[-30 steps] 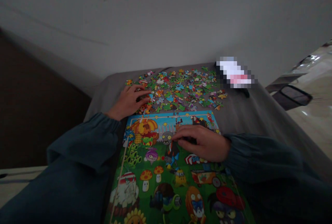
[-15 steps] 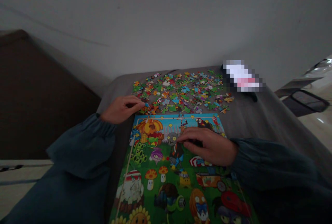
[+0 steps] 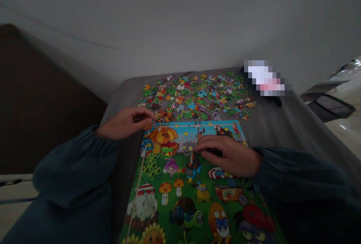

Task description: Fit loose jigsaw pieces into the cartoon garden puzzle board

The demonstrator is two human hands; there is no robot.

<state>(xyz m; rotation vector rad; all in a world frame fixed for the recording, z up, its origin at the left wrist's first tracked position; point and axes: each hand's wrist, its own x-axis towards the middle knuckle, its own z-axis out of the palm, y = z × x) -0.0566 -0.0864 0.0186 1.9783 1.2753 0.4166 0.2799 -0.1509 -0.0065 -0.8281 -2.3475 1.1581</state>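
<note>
1. Puzzle board [image 3: 166, 212]: lying flat on the grey cloth [image 3: 287, 142], with its far left corner at the left hand [image 3: 124, 122]. Could twist or slide if pushed sideways at that corner, given the soft-looking cover beneath.

2. Left hand: thumb and forefinger drawn close together, leaving a narrow gap at most. Cannot tell whether pinching a piece or nothing. If holding one, could lose it over the corner through a loose pinch, or misjudge its angle because of the fingers covering it.

3. Orange pieces [image 3: 165, 116]: lying just beyond the left fingertips, near the board's far edge. Could get knocked askew, or caught against the edge, by a careless brush of the knuckles.

4. Loose pile [image 3: 201, 93]: spread thickly beyond the board, toward the wall [image 3: 180, 22]. Could confuse one piece with another, or lift two together, because of crowding, repeated greens and dim light.

5. Right hand [image 3: 229, 155]: placed over the board's right half, fingers loosely curled, nothing visible between thumb and forefinger. Hiding part of the print; could drag the board askew if pulled away while pressing. Cannot tell how firmly pressing.

6. Bright-screened device [image 3: 263, 76]: lying beside the pile's right end. Could get bumped by a wide reach of the right arm.
</note>
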